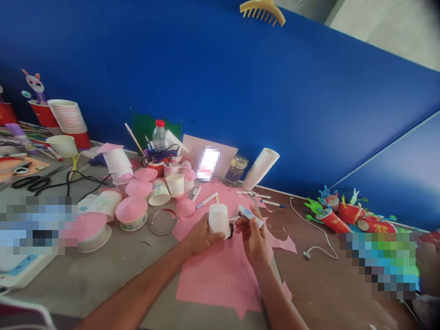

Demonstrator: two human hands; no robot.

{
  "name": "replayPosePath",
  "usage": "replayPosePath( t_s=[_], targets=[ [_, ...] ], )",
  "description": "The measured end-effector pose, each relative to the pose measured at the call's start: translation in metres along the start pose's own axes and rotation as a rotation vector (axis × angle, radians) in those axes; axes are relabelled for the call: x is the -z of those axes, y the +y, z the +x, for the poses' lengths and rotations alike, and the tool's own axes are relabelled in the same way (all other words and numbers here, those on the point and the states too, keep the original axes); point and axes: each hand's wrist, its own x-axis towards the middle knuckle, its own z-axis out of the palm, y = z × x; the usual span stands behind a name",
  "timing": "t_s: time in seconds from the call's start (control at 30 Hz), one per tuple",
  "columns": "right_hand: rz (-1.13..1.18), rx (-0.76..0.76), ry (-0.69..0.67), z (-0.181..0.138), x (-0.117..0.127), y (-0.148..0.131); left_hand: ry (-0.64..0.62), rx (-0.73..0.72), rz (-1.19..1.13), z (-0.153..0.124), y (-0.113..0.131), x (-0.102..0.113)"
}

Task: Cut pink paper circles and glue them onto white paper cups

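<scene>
- Left hand [201,236]: curled round a white tapered paper cup with faint green print [219,221], thumb along its lower edge; far fingers hidden behind it.
- Right hand [253,236]: nearly closed, thumb and fingers pinching a slim white tube with blue marking [250,216], just beside the cup. Print on the tube too small to read.
- Both held above a large pink paper sheet with jagged edges [220,279], partly covered by the forearms.
- Small black object [231,229] between cup and right hand, mostly hidden; cannot tell what it is.
- Bright upright rectangle [208,162] pixelated, content unreadable. Yellow toothed comb-like piece [263,11] cut by the upper edge.
- Leaning stack of smooth white paper cups [261,169] beside a clear, rounded jar [235,171].
- Pink paper discs cap round white tubs, left of the hands.
- Tabletop [96,270] grey at left, brown at right; smooth blue partition [206,68] behind.
</scene>
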Motion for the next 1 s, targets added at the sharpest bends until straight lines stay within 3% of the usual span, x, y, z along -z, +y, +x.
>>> replayPosePath(
  t_s=[0.17, 0.37, 0.5, 0.6, 0.7, 0.83, 1.0],
  targets=[
    [-0.073, 0.009, -0.026, -0.009, -0.004, 0.011, 0.073, -0.050, -0.093, -0.003, 0.013, -0.007],
    [-0.275, -0.029, -0.060, -0.012, -0.002, 0.023, -0.071, -0.041, -0.157, -0.007, 0.014, -0.006],
    [-0.198, -0.140, -0.046, -0.006, 0.004, 0.020, -0.188, 0.053, -0.138, -0.003, 0.008, 0.004],
    [-0.120, -0.236, -0.114, -0.002, 0.009, 0.016, -0.178, 0.110, -0.183, -0.001, 0.008, 0.008],
    [-0.139, -0.260, -0.222, -0.002, 0.010, 0.015, -0.158, 0.078, -0.207, 0.000, 0.009, 0.007],
    [-0.335, -0.136, -0.221, -0.007, 0.005, 0.018, -0.183, -0.013, -0.238, 0.002, 0.005, 0.005],
    [-0.505, 0.177, -0.033, -0.005, 0.002, 0.018, -0.040, 0.024, -0.250, 0.006, -0.003, 0.005]
  ],
)
